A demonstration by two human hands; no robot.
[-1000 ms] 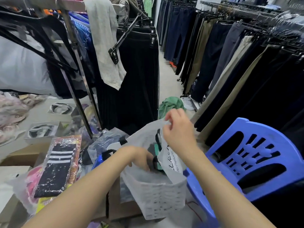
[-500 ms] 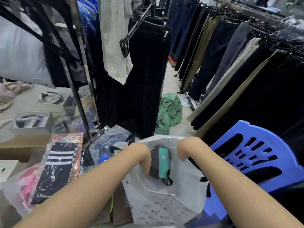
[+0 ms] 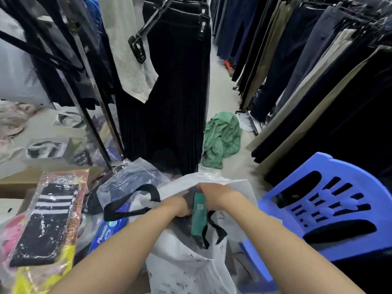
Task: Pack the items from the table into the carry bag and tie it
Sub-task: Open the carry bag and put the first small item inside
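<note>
While both my wrists dip into the mouth of the thin, crinkly white carry bag with small dark print [image 3: 180,270], a flat teal packet with a pale label [image 3: 198,217] stands upright inside it, between my hands. My right hand [image 3: 216,195] pinches the packet's top end, fingers bent round it. My left hand [image 3: 179,206] is bunched beside the packet against something dark and soft. Its fingertips are buried below the bag's rim, so I cannot tell whether they grip anything. One black woven strap handle [image 3: 131,201] loops loose over the bag's left side. A second black strap [image 3: 220,229] dangles inside, by the packet's lower end. The bag's bottom is cut off by the frame edge.

To my left lie a glossy cellophane pack of black socks with white stripes [image 3: 48,228], a crumpled clear plastic sleeve over dark cloth [image 3: 135,177], and a blue printed pack [image 3: 104,232] half hidden under my forearm. On my right stands a blue moulded plastic chair with a slotted back [image 3: 343,166]. A rumpled green cloth [image 3: 222,136] lies on the pale floor [image 3: 220,96] between racks of hanging dark trousers [image 3: 307,71].
</note>
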